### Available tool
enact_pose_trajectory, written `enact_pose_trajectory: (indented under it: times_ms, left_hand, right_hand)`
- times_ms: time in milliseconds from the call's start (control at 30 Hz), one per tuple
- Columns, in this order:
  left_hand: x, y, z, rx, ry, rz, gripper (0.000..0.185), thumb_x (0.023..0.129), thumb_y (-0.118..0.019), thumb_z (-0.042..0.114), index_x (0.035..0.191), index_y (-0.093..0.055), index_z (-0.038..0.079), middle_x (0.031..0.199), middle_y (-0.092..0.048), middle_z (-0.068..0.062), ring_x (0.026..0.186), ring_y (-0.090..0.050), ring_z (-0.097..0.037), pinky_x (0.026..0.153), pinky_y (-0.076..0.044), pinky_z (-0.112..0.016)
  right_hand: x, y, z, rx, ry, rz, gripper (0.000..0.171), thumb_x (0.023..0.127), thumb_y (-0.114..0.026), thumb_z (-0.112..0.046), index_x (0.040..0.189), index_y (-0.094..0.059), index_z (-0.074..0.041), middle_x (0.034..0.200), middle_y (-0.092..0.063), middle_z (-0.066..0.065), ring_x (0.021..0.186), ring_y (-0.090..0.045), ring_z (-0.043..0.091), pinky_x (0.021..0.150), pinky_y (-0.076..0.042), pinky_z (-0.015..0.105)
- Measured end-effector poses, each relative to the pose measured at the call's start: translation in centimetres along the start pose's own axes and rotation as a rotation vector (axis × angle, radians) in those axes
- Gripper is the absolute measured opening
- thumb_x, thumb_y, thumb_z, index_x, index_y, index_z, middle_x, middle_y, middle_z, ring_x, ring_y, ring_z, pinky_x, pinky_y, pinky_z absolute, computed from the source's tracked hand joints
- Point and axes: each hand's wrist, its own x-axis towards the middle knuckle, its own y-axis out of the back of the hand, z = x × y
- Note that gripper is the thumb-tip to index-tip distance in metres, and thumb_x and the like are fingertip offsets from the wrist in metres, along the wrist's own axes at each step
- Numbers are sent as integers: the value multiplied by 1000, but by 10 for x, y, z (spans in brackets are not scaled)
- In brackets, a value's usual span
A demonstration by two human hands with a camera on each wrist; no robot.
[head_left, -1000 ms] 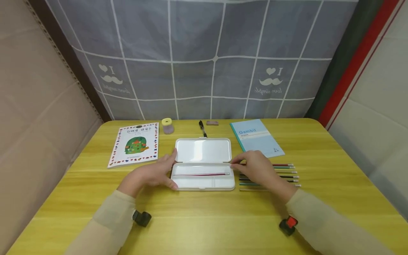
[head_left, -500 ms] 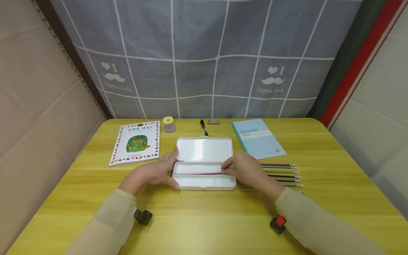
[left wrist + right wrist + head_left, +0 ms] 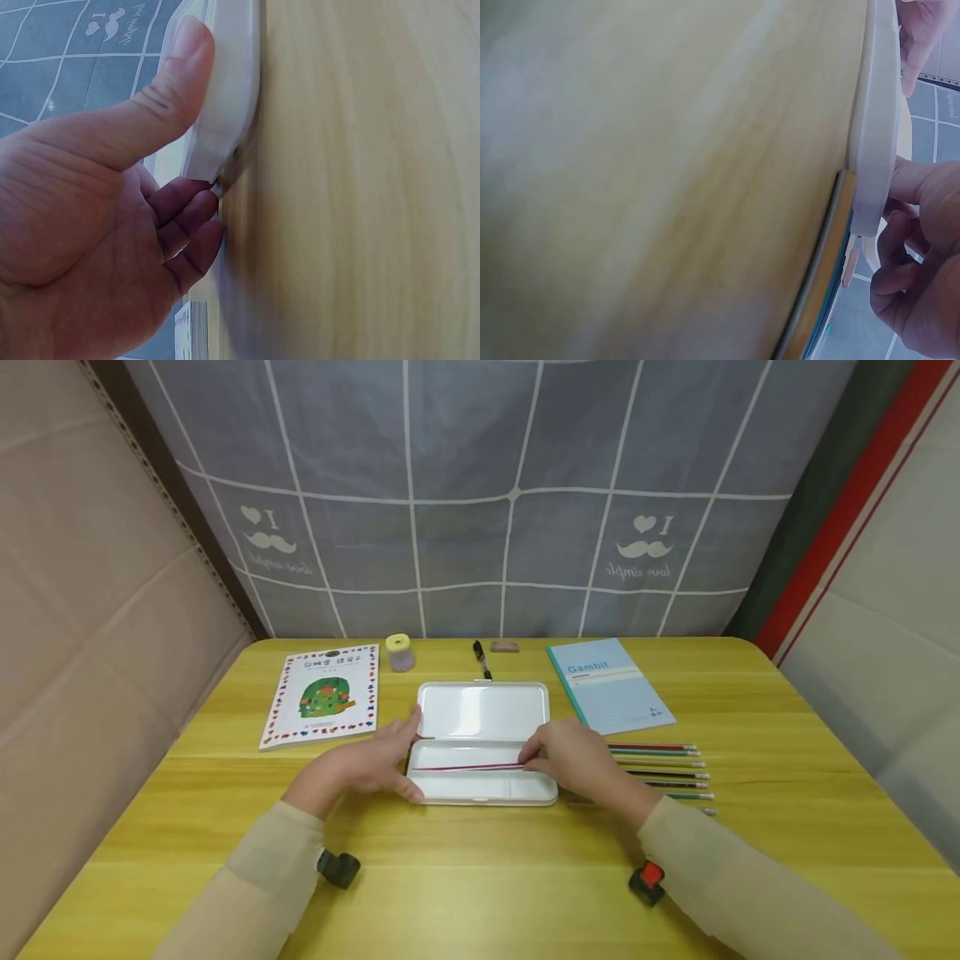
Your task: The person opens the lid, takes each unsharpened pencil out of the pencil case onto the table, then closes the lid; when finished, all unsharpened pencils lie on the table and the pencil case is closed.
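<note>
An open white pencil case (image 3: 480, 714) lies mid-table with its lid folded back. My left hand (image 3: 392, 758) grips the case's left end, thumb on the front corner and fingers by the hinge; the left wrist view shows the thumb of that hand (image 3: 112, 187) pressed on the case's white rim (image 3: 229, 82). A red pencil (image 3: 465, 767) lies lengthwise in the tray. My right hand (image 3: 534, 758) pinches its right end. In the right wrist view the curled fingers (image 3: 922, 247) sit against the case edge (image 3: 875, 120).
Several coloured pencils (image 3: 663, 770) lie in a row right of the case. A blue notebook (image 3: 609, 685), a picture book (image 3: 324, 695), a yellow-capped sharpener (image 3: 400, 652), a black pen (image 3: 479, 658) and an eraser (image 3: 504, 647) sit further back on the yellow table (image 3: 487, 877).
My right hand has moved left from the case's right end onto the red pencil's end, and the pencil has shifted slightly left. The left hand has stayed on the case.
</note>
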Motion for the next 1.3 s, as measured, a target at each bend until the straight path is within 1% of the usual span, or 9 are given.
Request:
enact_pose_trajectory:
  times_ms: [167,400,433,567,667,800,967,1100,1300]
  left_hand:
    - [0,-1,0,1,5,-2,138,80,-89,40,163,14,-2,169,-5,-33,157,-7,-44,126,-12,-57]
    - [-1,0,0,-3,2,1,138,81,-89,40,163,14,-2,170,-4,-31,157,-5,-44,126,-11,-57]
    - [-1,0,0,-4,1,1,138,81,-89,40,163,14,-2,170,-4,-31,158,-5,-44,126,-11,-57]
    - [-1,0,0,0,-3,7,138,81,-89,39,163,14,-2,169,-6,-32,157,-7,-44,126,-12,-57]
    - [-1,0,-1,0,-8,11,139,80,-90,38,163,14,-3,169,-8,-32,157,-9,-43,126,-13,-57]
    - [0,-2,-2,-6,-15,13,139,80,-90,38,163,13,-3,168,-11,-32,156,-11,-43,126,-13,-57]
    - [0,-1,-2,4,-13,12,139,80,-91,38,163,13,-4,166,-16,-32,154,-16,-43,126,-15,-56]
    - [-1,-1,-1,-3,-15,7,139,80,-91,37,162,13,-5,167,-12,-33,156,-12,-45,126,-13,-57]
    - [0,1,-1,5,-13,1,139,80,-90,39,162,14,-3,169,-7,-33,157,-7,-45,126,-12,-59]
  right_hand:
    - [-1,1,0,-7,-12,-2,4,89,-85,-19,91,-86,-23,92,-78,-10,91,-70,12,75,-58,32]
    - [-8,6,4,49,36,52,7,89,-85,-24,96,-86,-22,98,-79,-8,90,-71,12,73,-56,32]
    - [-9,7,5,58,39,63,8,89,-85,-24,96,-86,-22,99,-79,-7,88,-70,11,71,-55,31]
    - [-16,15,10,104,65,81,9,91,-82,-23,99,-86,-22,103,-79,-4,71,-62,6,61,-50,27]
    - [-22,20,16,119,85,88,8,93,-81,-22,100,-86,-23,101,-78,-7,64,-55,4,58,-48,26]
    - [-32,25,26,144,111,119,7,93,-81,-20,96,-85,-24,94,-75,-12,66,-53,5,59,-46,26]
    - [-42,27,34,216,161,117,9,91,-82,-15,95,-86,-22,92,-76,-10,71,-59,4,62,-50,25]
    - [-51,31,40,239,174,92,8,92,-81,-15,96,-86,-20,94,-76,-9,79,-63,4,68,-54,25]
    - [-67,41,54,213,160,88,10,92,-81,-13,94,-86,-21,87,-72,-16,75,-59,4,65,-52,25]
